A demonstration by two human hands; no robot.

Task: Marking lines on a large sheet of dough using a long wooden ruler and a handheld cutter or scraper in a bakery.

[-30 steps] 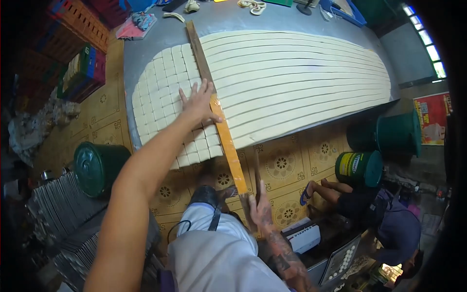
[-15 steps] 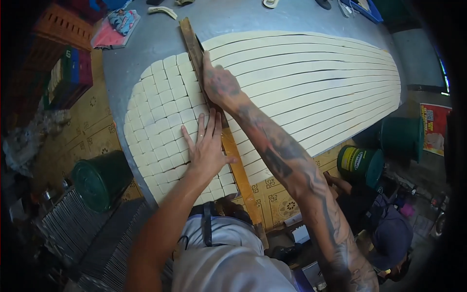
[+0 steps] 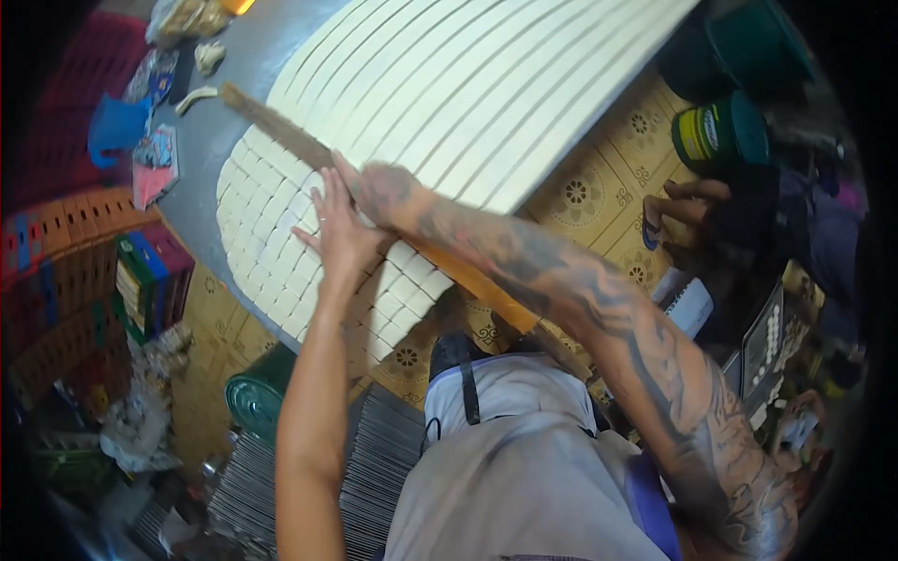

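Note:
A wide sheet of pale dough lies on the grey table (image 3: 248,70). Its far part is cut into long strips (image 3: 449,112), its near-left part into small squares (image 3: 267,215). Across the dough, slanting toward my body, runs a long wooden straightedge (image 3: 281,131), partly wrapped in yellow near me. My left hand (image 3: 341,224) presses down beside it, fingers spread over the squares. My right hand (image 3: 383,194) is closed against the straightedge's other side, index finger stretched along it. Whatever that hand grips is hidden from view.
Stacked crates (image 3: 79,243) stand left of the table. A green bin (image 3: 257,397) and stacked dark trays (image 3: 379,467) are near my left side. At the right are a green bucket (image 3: 720,131) and a crouching person (image 3: 758,220).
The view has turned and shifted, so the table now sits farther left and up. My right hand has come down along the straightedge, close to my left hand, which stays pressed down.

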